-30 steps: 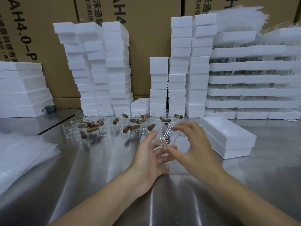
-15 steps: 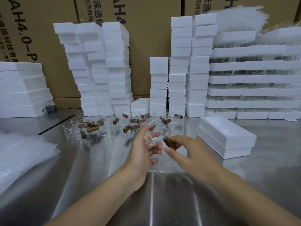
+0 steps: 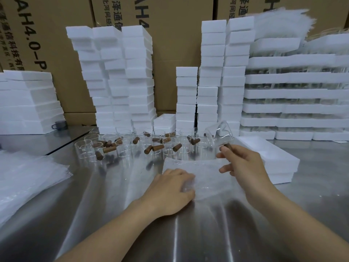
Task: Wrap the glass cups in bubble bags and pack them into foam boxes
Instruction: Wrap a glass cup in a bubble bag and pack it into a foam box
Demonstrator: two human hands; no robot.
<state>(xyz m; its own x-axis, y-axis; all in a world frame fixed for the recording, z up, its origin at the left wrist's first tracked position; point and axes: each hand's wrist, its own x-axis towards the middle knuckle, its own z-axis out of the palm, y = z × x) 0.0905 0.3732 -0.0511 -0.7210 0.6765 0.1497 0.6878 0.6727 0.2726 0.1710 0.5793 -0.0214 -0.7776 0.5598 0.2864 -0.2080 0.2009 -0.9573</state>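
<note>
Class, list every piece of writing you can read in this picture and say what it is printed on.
"AH4.0-P", sideways, cut off: left carton.
"AH4", sideways, cut off: middle carton.
"泽通信", large characters: middle carton.
Right carton: only cropped fragments.
Smaller Chinese print on the cartons: too blurred to read.
Foam boxes and glass cups: no text.

- bright, even light from above; white foam stacks point(image 3: 117, 72) nearly blown out, edges hard to separate
- steel table point(image 3: 113, 214) full of streaky glare; soft dark shadows under both forearms; bubble bag point(image 3: 205, 173) melts into the shine
- wide-angle bend at the edges; cartons point(image 3: 47, 25) lean outward
- glass cup point(image 3: 221, 133) in right hand point(image 3: 243, 163) slightly smeared
</note>
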